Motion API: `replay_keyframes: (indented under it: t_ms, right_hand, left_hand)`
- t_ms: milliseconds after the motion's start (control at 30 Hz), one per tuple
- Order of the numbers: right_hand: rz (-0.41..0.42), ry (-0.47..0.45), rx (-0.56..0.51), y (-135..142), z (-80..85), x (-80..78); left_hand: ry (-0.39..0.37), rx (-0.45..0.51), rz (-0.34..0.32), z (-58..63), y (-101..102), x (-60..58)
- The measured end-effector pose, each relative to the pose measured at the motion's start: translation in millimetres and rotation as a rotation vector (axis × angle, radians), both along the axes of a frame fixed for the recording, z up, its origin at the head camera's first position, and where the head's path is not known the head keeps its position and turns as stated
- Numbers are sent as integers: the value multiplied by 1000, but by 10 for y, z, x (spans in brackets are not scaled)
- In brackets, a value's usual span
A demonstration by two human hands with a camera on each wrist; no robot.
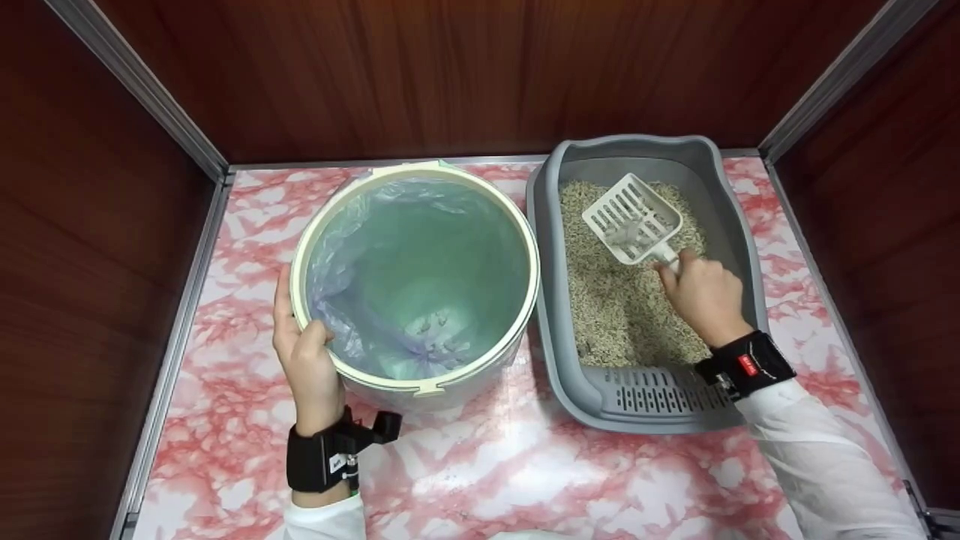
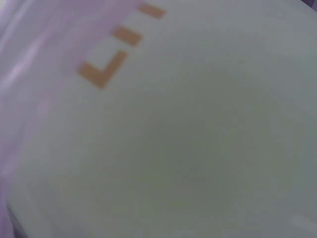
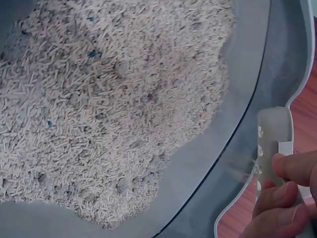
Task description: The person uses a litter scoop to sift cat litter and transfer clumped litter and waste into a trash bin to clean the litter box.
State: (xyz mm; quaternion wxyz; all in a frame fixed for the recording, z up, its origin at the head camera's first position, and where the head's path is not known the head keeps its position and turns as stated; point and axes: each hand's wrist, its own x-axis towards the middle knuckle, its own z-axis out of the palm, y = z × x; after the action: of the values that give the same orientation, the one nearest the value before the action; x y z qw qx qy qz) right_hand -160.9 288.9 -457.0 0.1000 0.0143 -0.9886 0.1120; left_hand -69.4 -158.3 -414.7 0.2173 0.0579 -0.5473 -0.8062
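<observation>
Below the left hand (image 1: 306, 358) and right hand (image 1: 706, 296) spreads a tabletop (image 1: 232, 457), marbled red and white, with a bright glare between the hands. A dark brown wood-grain back panel (image 1: 480, 75) stands beyond both; a left panel (image 1: 82, 262) rises left of the left hand, a right panel (image 1: 892, 217) right of the right. Grey metal rails (image 1: 142, 82) line the corners and tabletop edges. Nearer the person than either hand, a pale thing (image 1: 529, 535) shows, mostly cut off.

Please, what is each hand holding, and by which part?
The right hand grips a white, slotted plastic scoop by its handle. The left hand holds a round, cream-rimmed bin by its rim, on the left.
</observation>
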Motion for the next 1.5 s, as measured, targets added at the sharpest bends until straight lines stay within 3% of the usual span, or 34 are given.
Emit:
replay_keyframes:
  t_ms: [133,467,767,967,1200,1367,1500]
  right_hand:
    - [4,-50,-54,-1,30,10]
    - [-22,-309,-219,13,227,3]
    - [17,-329,-229,-24,611,65]
    - [54,-295,-258,-161,967,116]
    - [168,-156,-224,-541,1338,207]
    - [340,-54,-98,-862,1458,286]
    - [473,157,54,-1064,1447,315]
  left_hand:
    - [9,4,-5,3,-2,-2]
    - [8,20,-8,0,-1,-2]
    - [15,9,-11,1,3,0]
    - [11,13,-10,6,4,4]
    - [-4,23,-8,2,6,3]
    - [-11,17,-4,-6,13,-3]
    - [-15,16,-1,-7,15,-8]
